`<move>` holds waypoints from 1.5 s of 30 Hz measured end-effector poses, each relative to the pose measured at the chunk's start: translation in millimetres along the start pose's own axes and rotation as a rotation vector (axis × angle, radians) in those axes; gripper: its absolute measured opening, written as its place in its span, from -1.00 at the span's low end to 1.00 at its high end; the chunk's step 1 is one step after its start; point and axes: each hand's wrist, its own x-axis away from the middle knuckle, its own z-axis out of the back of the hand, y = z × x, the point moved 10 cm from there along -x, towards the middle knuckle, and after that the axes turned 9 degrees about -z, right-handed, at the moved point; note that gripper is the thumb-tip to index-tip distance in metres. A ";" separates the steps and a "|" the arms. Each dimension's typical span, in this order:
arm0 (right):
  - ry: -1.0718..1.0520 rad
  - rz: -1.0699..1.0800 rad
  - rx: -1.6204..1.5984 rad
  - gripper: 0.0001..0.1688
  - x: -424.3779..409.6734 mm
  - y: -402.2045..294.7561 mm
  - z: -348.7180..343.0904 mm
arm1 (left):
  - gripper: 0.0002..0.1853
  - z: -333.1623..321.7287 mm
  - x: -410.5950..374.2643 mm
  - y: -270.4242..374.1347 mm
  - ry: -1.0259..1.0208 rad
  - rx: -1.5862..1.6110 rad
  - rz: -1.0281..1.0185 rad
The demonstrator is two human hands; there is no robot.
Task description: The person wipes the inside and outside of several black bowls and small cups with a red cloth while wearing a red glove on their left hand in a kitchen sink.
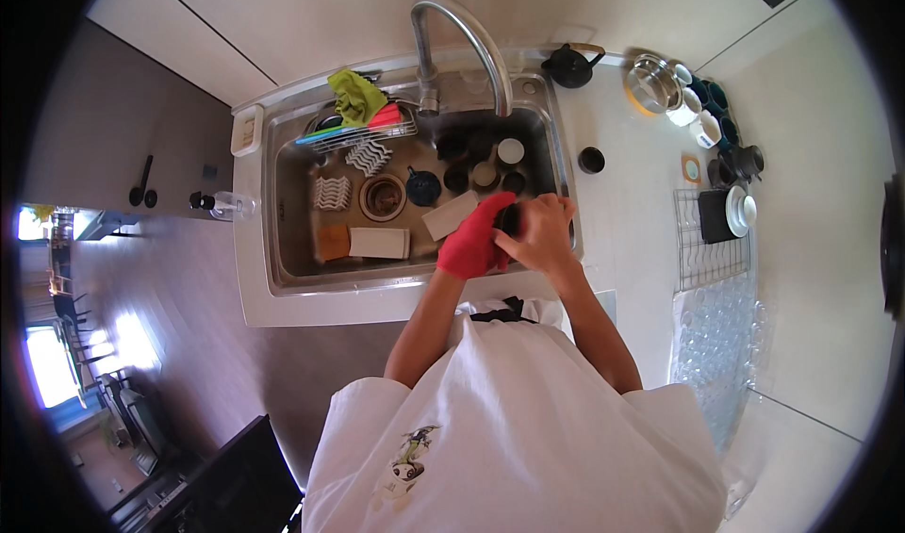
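My left hand [472,247], wrapped in a red cloth or glove, holds a small black cup [508,220] over the near right part of the steel sink [353,283]. From the other side my bare right hand [541,232] grips the same cup, hiding much of it. Below them in the sink lie a dark blue teapot [423,186], several dark cups, a white round piece [510,152] and a pale rectangular block [451,215]. Toward the left are a white wavy rack [332,194], a round drain strainer [382,197], an orange block [332,242] and a white rectangular dish [380,243].
A curved steel faucet [463,10] arches over the sink. Its wire caddy [368,137] bears a green cloth [355,97]. On the counter stand a black teapot [570,66], a dark cup [591,160], a glass pot [654,85], a wire rack [710,268] and many clear glasses [714,328].
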 end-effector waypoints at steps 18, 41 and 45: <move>0.101 0.114 -0.502 -0.29 14.1 11.3 -2.3 | -0.66 -2.7 -4.8 12.5 0.171 -0.103 -0.153; -0.109 -0.404 -1.229 -0.60 17.0 69.1 -16.6 | -0.55 -13.0 -17.8 21.2 0.408 -0.999 -0.341; -0.174 -0.532 -1.533 -0.65 39.9 106.0 -63.0 | -0.49 -38.4 -29.7 31.3 0.256 -1.029 -0.513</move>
